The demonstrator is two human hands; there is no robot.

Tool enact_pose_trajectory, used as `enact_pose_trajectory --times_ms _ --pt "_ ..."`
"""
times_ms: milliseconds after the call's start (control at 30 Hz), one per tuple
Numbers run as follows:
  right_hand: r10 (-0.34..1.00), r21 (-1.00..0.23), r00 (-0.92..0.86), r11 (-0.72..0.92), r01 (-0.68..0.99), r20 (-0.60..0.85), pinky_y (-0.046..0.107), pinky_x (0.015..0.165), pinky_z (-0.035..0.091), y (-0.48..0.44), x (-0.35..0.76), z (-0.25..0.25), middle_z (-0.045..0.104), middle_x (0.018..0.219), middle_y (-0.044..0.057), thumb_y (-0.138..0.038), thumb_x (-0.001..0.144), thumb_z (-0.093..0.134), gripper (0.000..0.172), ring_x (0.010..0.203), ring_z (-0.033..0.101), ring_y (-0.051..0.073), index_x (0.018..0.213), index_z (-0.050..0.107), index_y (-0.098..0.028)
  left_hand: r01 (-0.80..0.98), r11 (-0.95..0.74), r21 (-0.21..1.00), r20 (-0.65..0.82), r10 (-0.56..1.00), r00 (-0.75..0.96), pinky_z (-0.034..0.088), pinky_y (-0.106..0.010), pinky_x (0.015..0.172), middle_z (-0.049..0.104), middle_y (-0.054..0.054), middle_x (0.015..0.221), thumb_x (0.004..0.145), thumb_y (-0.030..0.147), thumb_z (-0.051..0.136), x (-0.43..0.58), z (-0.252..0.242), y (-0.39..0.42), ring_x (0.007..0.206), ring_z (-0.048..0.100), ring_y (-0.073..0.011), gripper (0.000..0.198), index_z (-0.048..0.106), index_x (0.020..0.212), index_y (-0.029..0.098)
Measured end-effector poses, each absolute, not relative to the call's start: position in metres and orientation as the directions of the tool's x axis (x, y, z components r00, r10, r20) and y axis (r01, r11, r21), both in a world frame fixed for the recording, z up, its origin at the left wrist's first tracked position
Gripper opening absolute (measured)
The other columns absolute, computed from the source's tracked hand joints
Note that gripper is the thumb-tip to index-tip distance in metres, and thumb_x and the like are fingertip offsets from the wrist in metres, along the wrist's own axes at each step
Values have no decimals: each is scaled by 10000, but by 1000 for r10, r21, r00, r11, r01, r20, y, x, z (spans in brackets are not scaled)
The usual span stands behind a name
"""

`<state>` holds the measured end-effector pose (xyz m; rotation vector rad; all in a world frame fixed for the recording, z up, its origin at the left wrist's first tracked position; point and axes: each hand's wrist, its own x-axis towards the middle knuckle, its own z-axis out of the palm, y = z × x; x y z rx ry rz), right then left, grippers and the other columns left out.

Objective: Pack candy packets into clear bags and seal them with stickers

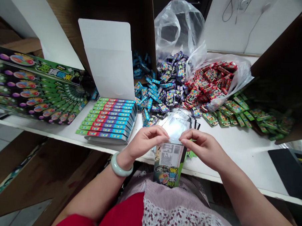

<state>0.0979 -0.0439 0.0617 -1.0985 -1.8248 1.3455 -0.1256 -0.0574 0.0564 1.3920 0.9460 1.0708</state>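
Thumb and fingertips of my left hand (147, 141) pinch one side of a printed packet (170, 160), at its upper end. My right hand (204, 146) pinches the opposite side of that end. The packet is green and black, with a pale barcode panel and colourful lettering, and it hangs over the table's front edge against my lap. Just beyond my fingers lie shiny, flat packets with black edges (177, 122), overlapping one another. To the left stands an open white display box (107, 57) with rows of small green, red, purple and blue packs (107, 119).
Heaps of small blue (150, 89), purple (176, 67), red (212, 79) and green packs (232, 111) cover the back. Clear plastic bags (180, 24) surround some. Printed display cartons (34, 88) stand at left. A black device (286, 170) sits right, below a cardboard box (280, 68).
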Motion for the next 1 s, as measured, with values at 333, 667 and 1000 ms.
enact_pose_trajectory --times_ms 333,667,1000 --pt "839 -761 -385 524 383 384 323 739 537 -64 92 35 632 1034 81 -209 930 537 154 979 611 191 1056 621 -235 56 -262 963 249 953 172 513 -280 778 672 -52 867 846 217 663 -126 35 -66 863 633 -171 34 686 851 192" --pt "901 -907 -341 356 223 269 318 787 531 -57 91 25 633 1109 69 -265 902 549 211 1029 607 190 1102 615 -255 218 -271 938 243 959 147 507 -259 757 658 -44 882 867 262 624 -126 31 -63 857 619 -182 78 676 885 207" --pt "989 -597 117 -147 789 -89 320 754 423 -2 245 -22 649 863 62 -212 771 664 66 743 576 178 799 712 -178 325 -296 898 258 954 154 500 -246 711 638 -34 900 877 307 606 -119 25 -48 854 600 -183 103 652 898 218"
